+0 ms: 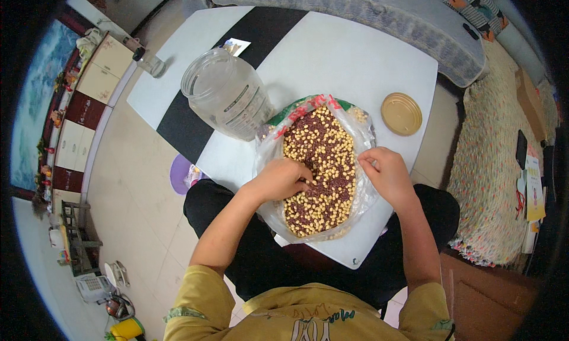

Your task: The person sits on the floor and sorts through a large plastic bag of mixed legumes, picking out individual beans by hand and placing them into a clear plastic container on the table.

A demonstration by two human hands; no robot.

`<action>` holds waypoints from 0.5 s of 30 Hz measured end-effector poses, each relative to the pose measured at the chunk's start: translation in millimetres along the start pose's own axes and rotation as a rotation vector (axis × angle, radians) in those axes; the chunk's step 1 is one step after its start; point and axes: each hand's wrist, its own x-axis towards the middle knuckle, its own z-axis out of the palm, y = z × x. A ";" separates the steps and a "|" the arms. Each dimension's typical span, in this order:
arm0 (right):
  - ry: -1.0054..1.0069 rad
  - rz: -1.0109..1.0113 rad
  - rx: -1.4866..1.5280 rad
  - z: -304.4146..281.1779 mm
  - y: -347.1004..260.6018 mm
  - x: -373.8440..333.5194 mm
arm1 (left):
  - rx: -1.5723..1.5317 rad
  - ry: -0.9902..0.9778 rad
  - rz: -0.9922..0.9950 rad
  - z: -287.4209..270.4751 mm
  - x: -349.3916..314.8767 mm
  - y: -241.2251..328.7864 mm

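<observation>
A clear plastic bag [269,157] with red print on its rim lies wide open on the table, full of mixed dark red grains and pale yellow beans [320,207]. My left hand [278,179] reaches over the bag's left side, its fingers curled down at the surface of the mix; what is between the fingertips is hidden. At the right rim, my right hand [388,172] pinches the bag's edge between thumb and fingers. Beyond the bag at the left stands a large clear jar [228,98], tilted in view, without a lid. A gold round lid [401,114] rests right of the bag.
The white table [349,50] has a black stripe; a glass bottle [151,63] and a small card [236,47] are on it. A purple bin [179,175] sits on the floor at the left. A grey sofa [367,18] runs behind, and a covered couch [489,163] is at the right.
</observation>
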 end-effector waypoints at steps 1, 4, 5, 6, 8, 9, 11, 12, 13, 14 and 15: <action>-0.012 -0.004 -0.017 0.7 0.0 -0.5 | -0.065 -0.029 0.019 -1.7 -3.8 0.5; -0.046 -0.017 -0.054 1.9 -2.3 -1.4 | -0.179 0.005 0.003 -10.2 -16.2 5.7; -0.055 -0.021 -0.058 2.1 -5.6 -1.7 | -0.204 0.035 -0.013 -11.6 -19.8 5.1; -0.065 -0.024 -0.063 2.4 -7.9 -2.1 | -0.083 0.135 0.032 -13.4 -23.0 0.3; -0.102 -0.005 -0.056 3.4 -11.8 -2.1 | 0.016 0.136 -0.131 -18.9 -28.1 -0.6; -0.120 0.006 -0.053 4.8 -12.5 -2.3 | 0.065 0.134 -0.212 -20.1 -29.8 -0.7; -0.121 0.000 -0.037 6.4 -14.7 -1.6 | 0.125 0.066 -0.281 -18.1 -29.1 1.4; -0.121 -0.002 -0.029 7.1 -15.4 -1.3 | 0.172 0.036 -0.280 -15.2 -29.2 3.3; -0.118 -0.010 -0.031 7.9 -15.1 -1.0 | 0.219 0.006 -0.279 -13.1 -28.7 5.0; -0.116 -0.017 -0.033 9.0 -14.0 -0.4 | 0.201 -0.008 -0.268 -15.0 -28.0 10.0; -0.114 -0.025 -0.036 9.6 -13.7 0.0 | 0.195 -0.004 -0.256 -12.4 -27.1 9.4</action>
